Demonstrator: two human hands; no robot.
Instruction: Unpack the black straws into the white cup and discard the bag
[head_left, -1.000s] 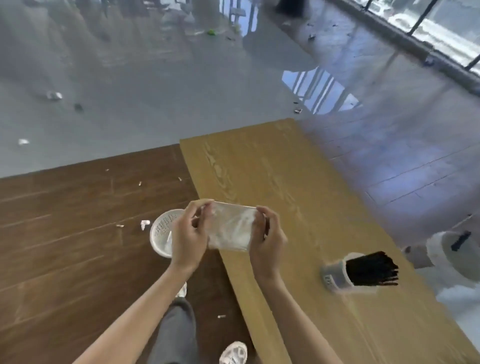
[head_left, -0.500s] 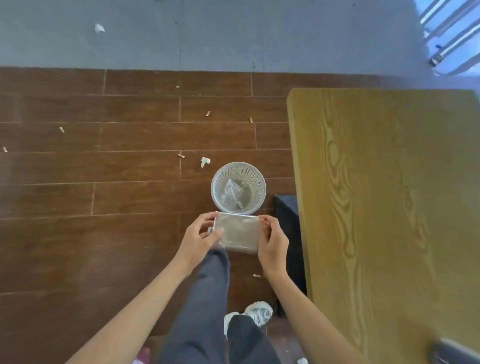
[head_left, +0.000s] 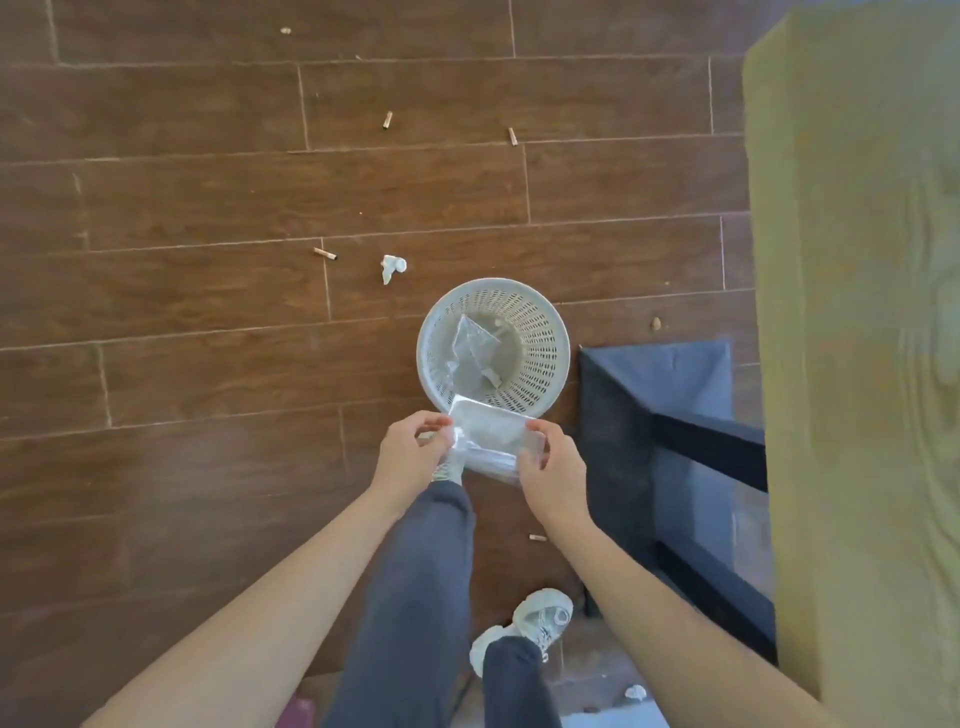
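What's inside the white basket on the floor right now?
The basket holds crumpled clear plastic and a few small white scraps. Its near rim and part of the bottom are covered by the clear bag held by the left hand and right hand.

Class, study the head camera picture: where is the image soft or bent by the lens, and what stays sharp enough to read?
Head view: the table at the right edge is smeared and its edge bows, a wide-angle effect; the clear bag held by the left hand and right hand is slightly blurred; the white basket and floor litter read clearly; lighting is even, without harsh shadows.
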